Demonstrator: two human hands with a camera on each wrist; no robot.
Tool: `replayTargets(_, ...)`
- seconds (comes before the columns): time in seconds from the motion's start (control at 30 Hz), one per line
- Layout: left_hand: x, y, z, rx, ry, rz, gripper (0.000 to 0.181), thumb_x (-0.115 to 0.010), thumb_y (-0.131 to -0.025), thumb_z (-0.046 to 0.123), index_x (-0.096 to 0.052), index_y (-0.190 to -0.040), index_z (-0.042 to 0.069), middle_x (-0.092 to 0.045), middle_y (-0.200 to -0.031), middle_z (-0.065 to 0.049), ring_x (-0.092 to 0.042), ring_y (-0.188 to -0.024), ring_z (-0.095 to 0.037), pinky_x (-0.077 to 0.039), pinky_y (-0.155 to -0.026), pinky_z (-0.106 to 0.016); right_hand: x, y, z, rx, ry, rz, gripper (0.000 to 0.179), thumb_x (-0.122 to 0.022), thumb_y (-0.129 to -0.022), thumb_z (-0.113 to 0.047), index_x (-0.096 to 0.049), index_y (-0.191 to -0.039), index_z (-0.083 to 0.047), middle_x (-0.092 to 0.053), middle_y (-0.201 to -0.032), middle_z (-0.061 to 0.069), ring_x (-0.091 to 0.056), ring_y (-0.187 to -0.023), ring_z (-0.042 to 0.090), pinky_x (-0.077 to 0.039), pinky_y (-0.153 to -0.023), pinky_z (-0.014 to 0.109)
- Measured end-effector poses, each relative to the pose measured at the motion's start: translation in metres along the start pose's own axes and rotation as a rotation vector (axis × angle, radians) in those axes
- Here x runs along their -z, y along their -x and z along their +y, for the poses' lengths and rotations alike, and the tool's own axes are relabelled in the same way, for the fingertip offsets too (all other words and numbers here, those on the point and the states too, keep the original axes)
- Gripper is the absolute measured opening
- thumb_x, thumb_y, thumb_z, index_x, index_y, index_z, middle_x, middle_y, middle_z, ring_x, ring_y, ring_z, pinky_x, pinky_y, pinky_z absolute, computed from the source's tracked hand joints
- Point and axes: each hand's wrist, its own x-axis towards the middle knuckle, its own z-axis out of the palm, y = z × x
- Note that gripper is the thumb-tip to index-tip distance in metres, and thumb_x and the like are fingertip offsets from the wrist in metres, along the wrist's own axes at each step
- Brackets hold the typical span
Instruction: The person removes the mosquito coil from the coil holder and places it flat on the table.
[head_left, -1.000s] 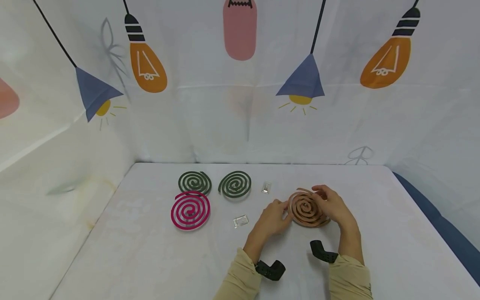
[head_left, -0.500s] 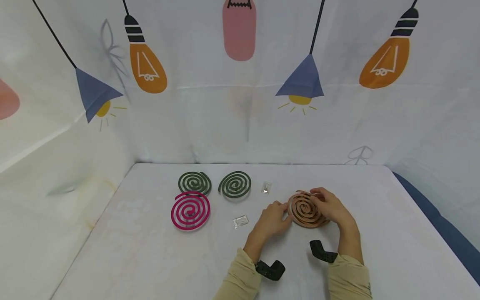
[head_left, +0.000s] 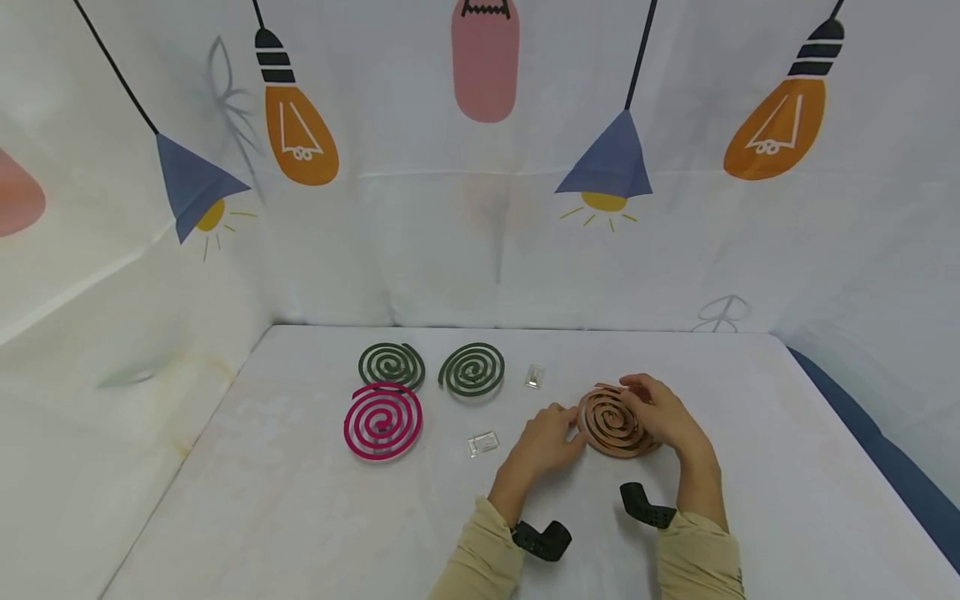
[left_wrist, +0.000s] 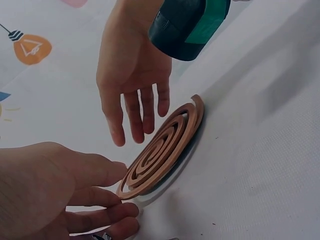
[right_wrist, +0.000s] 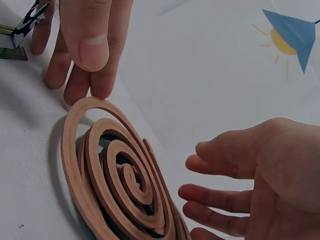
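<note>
On the white bench (head_left: 300, 508), lower right of centre, the left hand (head_left: 547, 437) touches the rim of a brown spiral (head_left: 615, 425), fingers apart. The right hand (head_left: 663, 412) is just beside it, fingers straight, apart. Leftward, a pink spiral (head_left: 383, 421) overlaps a green spiral (head_left: 391, 367) behind; printed lamps (head_left: 606, 158) line the top.

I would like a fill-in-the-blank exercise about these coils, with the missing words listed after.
The coil between the left hand and the right hand is coloured ____.
The pink coil lies nearer to the ____ hand.
The two rearmost coils are coloured ____.
Missing words: brown; left; green.
</note>
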Motion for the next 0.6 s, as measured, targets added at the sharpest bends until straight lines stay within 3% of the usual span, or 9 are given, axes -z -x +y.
replayTargets(0.3,0.006,0.001,-0.004,-0.011,0.132,0.057,0.041,-0.058,-0.091,0.023,-0.056,-0.13,0.01,-0.064,-0.101,-0.005,-0.056,-0.085,-0.012,-0.043,-0.067,-0.022,-0.003,-0.004,-0.005,0.061,-0.018,0.033,0.041,-0.044,-0.1,-0.023,-0.045,-0.133,0.001,-0.05,-0.13,0.028,-0.046,-0.122,0.045,-0.038,-0.098,0.058)
replayTargets(0.5,0.014,0.002,-0.014,0.003,0.204,0.133,0.036,-0.056,-0.094,0.02,-0.056,-0.13,0.015,-0.064,-0.112,-0.003,-0.061,-0.098,-0.015,-0.048,-0.076,-0.025,-0.005,-0.005,-0.009,0.085,-0.038,0.037,0.041,-0.044,-0.1,-0.024,-0.045,-0.133,-0.001,-0.049,-0.133,0.026,-0.045,-0.123,0.044,-0.038,-0.099,0.058)
replayTargets(0.6,0.019,0.002,-0.02,-0.024,0.23,0.194,0.034,-0.056,-0.094,0.018,-0.058,-0.128,0.015,-0.065,-0.111,-0.003,-0.062,-0.098,-0.014,-0.049,-0.079,-0.024,-0.007,-0.005,-0.01,0.091,-0.046,0.038,0.042,-0.044,-0.1,-0.027,-0.046,-0.133,-0.001,-0.049,-0.134,0.025,-0.045,-0.124,0.044,-0.037,-0.1,0.058)
